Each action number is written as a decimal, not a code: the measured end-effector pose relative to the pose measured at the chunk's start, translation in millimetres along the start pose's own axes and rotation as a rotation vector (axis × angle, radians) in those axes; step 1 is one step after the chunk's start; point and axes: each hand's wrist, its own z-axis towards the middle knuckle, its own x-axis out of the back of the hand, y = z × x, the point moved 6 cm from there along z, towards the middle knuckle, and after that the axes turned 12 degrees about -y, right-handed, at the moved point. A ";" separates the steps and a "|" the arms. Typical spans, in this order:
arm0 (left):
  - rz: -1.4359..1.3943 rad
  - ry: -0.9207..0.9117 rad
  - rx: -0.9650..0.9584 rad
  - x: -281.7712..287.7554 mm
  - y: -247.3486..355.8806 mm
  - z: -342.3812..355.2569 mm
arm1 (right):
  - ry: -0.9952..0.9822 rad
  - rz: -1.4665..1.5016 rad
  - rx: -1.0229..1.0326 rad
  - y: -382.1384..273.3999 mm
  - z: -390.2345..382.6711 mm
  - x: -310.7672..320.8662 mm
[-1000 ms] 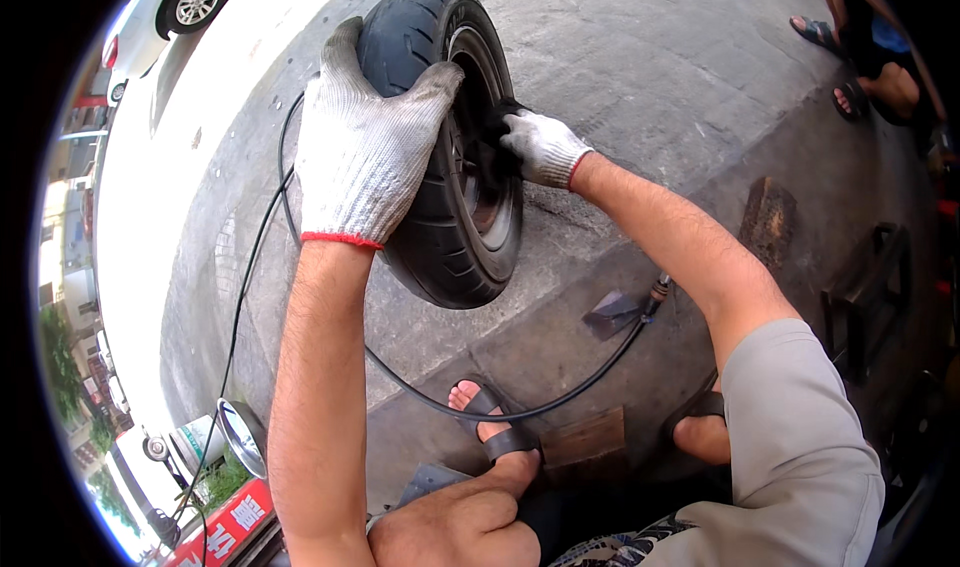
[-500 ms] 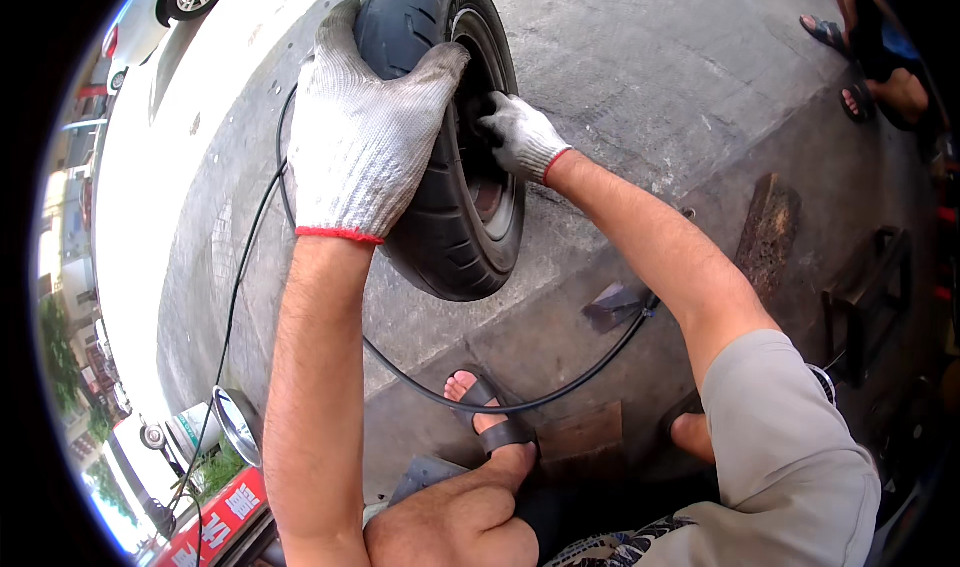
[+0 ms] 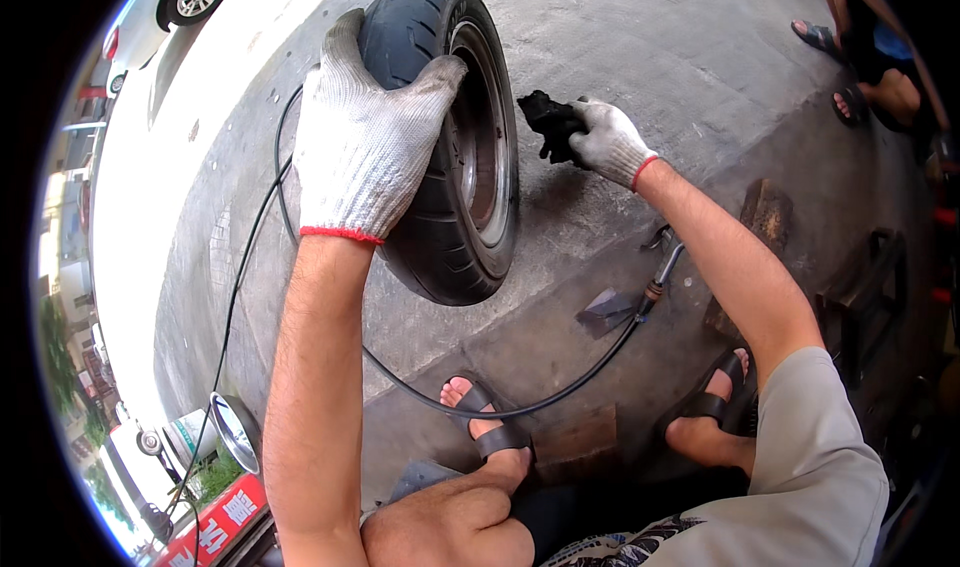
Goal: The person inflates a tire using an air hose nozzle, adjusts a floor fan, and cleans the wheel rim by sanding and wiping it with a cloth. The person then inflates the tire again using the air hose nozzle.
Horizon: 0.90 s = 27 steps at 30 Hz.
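A black-tyred wheel [image 3: 410,57] stands upright on the concrete, its rim facing right. My left hand [image 3: 375,142], in a white knit glove with a red cuff, grips the tyre from above, the thumb over the sidewall near the rim and the fingers over the tread. To the right of the wheel, my right hand [image 3: 607,142], gloved the same way, is closed on a crumpled black rag [image 3: 552,125]. The rag hangs apart from the rim, above the floor.
A black air hose [image 3: 540,404] curves across the floor to a metal nozzle [image 3: 665,262]. Wooden blocks [image 3: 767,215] and a dark metal stand [image 3: 870,282] lie at right. Another person's sandalled foot [image 3: 850,105] is at far right. A parked car [image 3: 160,12] stands far left.
My right hand has come out of the wheel's rim and moved right, bringing the black rag with it. My left hand stays on the tyre.
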 end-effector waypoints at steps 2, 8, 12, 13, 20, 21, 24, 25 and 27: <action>0.028 0.004 -0.006 -2.9 -4.9 0.7 | -0.058 0.212 0.134 -50.8 10.3 -18.1; 0.050 0.016 -0.058 -4.1 8.6 2.5 | 0.070 -0.045 0.257 -69.6 24.5 -86.9; 0.038 -0.007 -0.009 -2.7 -4.2 -1.0 | -0.163 0.466 0.298 -88.5 -19.7 -104.7; 0.039 -0.005 -0.012 -2.5 -5.1 -3.3 | -0.288 0.632 0.222 -81.5 -25.7 -105.0; -0.057 0.007 -0.019 -0.1 -3.9 -1.7 | -0.263 -0.134 -0.314 48.6 -53.3 -30.0; -0.041 0.017 -0.020 0.3 -6.0 -2.5 | -0.194 -0.096 -0.315 38.4 -52.9 -12.6; 0.011 0.019 -0.024 8.3 -10.9 -4.3 | -0.004 0.196 -0.049 -35.0 -30.9 12.5; 0.013 0.008 -0.031 -0.2 -7.4 -1.5 | 0.066 0.074 -0.013 -34.9 -14.6 2.6; 0.065 0.027 -0.032 -1.3 -5.7 -4.1 | 0.132 0.015 0.115 -65.6 9.3 -14.6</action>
